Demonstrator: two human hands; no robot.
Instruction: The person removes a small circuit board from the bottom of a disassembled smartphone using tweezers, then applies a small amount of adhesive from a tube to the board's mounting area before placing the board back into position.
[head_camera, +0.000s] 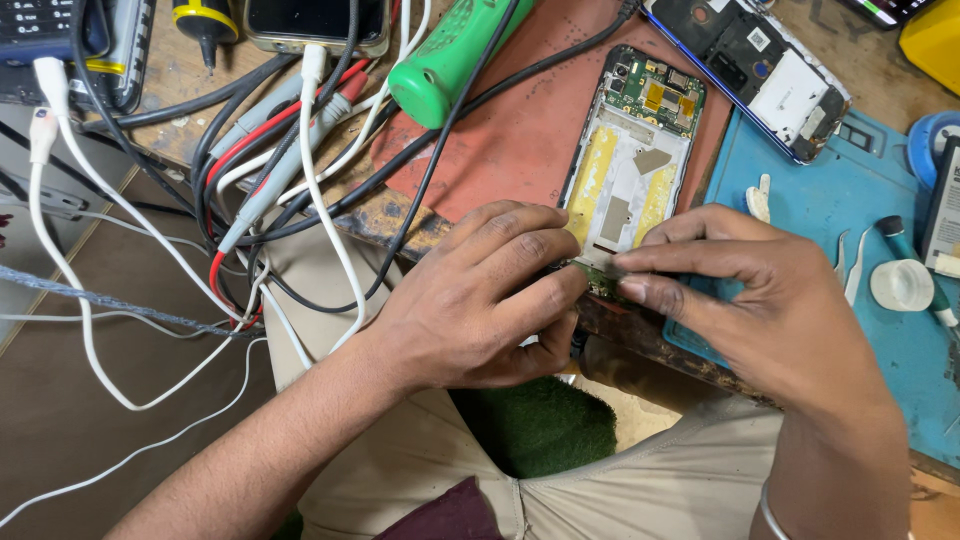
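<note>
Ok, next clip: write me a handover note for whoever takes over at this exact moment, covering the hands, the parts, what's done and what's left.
Left hand: fingers pressed on the near end of the opened phone frame, bracing it.
Right hand: fingers pinching at that same near edge; whether they hold a small part cannot be seen.
Phone frame: lies on the red mat at the bench edge, back off, green circuit board exposed at the far end, yellow strips inside.
Nearby: a second opened phone beyond it, tweezers on the blue mat to the right.
Done: frame opened. Left: work at the near end unfinished.
</note>
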